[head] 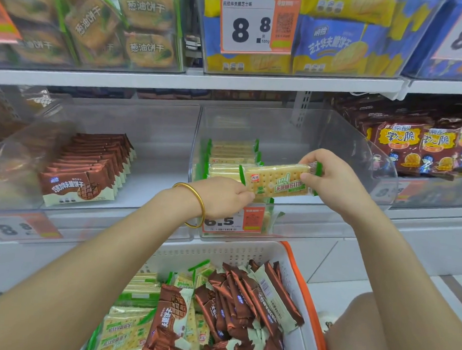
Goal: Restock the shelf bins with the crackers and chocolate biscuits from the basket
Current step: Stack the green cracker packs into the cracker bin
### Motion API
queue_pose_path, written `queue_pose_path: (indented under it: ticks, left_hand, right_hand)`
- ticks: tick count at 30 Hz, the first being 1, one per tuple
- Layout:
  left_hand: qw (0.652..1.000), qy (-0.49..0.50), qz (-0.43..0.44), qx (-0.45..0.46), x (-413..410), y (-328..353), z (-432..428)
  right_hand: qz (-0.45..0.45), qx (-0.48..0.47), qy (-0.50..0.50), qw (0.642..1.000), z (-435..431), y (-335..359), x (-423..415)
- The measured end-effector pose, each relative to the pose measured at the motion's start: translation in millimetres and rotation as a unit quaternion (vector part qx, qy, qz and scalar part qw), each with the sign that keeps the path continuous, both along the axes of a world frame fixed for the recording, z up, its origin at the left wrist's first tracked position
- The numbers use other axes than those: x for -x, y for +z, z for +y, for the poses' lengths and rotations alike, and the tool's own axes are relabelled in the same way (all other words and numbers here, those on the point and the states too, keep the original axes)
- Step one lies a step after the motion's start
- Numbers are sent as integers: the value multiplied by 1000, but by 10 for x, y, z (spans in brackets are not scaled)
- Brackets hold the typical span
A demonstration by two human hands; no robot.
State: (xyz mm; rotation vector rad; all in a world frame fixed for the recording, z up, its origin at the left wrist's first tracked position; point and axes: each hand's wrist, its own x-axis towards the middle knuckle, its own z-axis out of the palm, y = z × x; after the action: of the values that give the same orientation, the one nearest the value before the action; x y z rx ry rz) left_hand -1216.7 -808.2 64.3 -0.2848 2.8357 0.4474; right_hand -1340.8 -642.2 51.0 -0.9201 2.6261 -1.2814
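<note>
A green-edged cracker pack (277,180) is held level over the front of the clear middle bin (332,142). My left hand (223,195) pinches its left end and my right hand (327,176) grips its right end. Behind it, several cracker packs (232,155) stand in a row inside that bin. The bin to the left (152,123) holds a row of brown chocolate biscuit packs (92,168). Below, the white basket (247,252) with an orange rim contains mixed cracker packs (128,321) and chocolate biscuit packs (246,294).
A 6.5 price tag (233,220) hangs on the middle bin's front. Brown snack bags (416,148) fill the right-hand bin. The shelf above carries bins of green-trimmed biscuits (98,26) and blue-yellow packs (336,44). My knee (363,331) is beside the basket.
</note>
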Motion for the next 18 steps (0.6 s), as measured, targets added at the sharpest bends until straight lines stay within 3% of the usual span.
queue_pose_path:
  ticks: [10,18]
  left_hand:
    - [997,46,-65,1,-18,106,92]
    - [991,76,-92,-51,12,112,33]
  right_hand:
    - [-20,0,5,1000,91,35,9]
    - [-63,-69,56,994,136,97,39]
